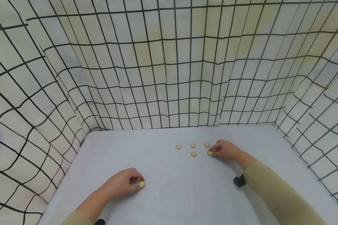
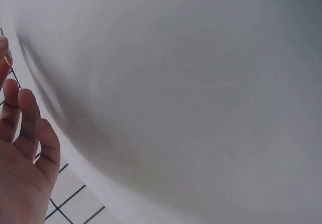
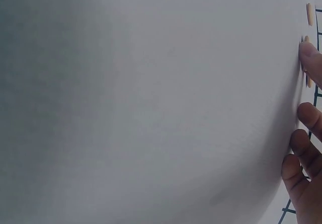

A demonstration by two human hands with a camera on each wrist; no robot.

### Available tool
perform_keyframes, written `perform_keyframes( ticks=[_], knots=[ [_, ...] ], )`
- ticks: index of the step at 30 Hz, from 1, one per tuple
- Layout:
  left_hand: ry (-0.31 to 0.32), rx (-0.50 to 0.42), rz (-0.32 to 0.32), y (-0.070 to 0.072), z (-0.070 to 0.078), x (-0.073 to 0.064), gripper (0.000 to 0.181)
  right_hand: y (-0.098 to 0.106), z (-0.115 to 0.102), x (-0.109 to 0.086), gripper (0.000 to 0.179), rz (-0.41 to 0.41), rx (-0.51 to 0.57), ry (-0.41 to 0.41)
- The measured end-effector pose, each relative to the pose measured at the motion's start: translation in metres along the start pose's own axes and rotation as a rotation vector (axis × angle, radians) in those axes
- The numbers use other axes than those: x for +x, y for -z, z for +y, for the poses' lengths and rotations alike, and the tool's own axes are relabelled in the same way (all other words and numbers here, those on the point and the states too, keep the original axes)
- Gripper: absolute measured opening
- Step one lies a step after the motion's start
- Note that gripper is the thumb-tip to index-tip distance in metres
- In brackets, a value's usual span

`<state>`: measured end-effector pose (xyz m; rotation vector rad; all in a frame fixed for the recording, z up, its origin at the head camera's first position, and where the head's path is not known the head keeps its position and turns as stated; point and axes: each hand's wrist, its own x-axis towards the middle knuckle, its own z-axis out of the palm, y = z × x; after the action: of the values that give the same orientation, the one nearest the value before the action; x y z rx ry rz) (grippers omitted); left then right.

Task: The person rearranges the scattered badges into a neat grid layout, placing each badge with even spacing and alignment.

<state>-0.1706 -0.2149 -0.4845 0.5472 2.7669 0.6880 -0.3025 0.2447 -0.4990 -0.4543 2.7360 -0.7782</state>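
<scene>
My left hand (image 1: 126, 182) pinches a round, pale wooden button (image 1: 142, 184) between thumb and fingertips, the button's face showing with small dark holes. In the left wrist view only the edge of that button (image 2: 8, 58) shows at the far left, by the fingertips. Farther off and to the right, my right hand (image 1: 223, 150) has its thumb and forefinger at the edges of another button (image 1: 209, 152) lying on the white table. Just left of it lies a similar button (image 1: 193, 154). Behind are three more: a left one (image 1: 178, 147), a middle one (image 1: 192, 145) and a right one (image 1: 207, 144).
A white cloth-like surface covers the table (image 1: 163, 200). White walls with a black grid (image 1: 169, 78) rise at its back and both sides. A black wrist device (image 1: 240, 181) sits at the right sleeve, and part of another (image 1: 100, 222) shows at the left sleeve.
</scene>
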Motion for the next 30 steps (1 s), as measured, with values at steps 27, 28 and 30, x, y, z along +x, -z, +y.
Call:
perform_keyframes(
  ticks=[27,28,30],
  knots=[
    [0.036,-0.065,-0.04,-0.016,0.057,0.156,0.014,-0.001,-0.002,0.0,0.025,-0.004,0.018,-0.015],
    [0.036,-0.063,-0.039,-0.017,0.059,0.157,0.015,0.0,-0.003,0.0,0.025,-0.003,0.021,-0.022],
    [0.04,-0.058,-0.037,-0.017,0.063,0.16,0.015,0.0,-0.002,0.0,0.025,-0.001,0.025,-0.03]
  ],
)
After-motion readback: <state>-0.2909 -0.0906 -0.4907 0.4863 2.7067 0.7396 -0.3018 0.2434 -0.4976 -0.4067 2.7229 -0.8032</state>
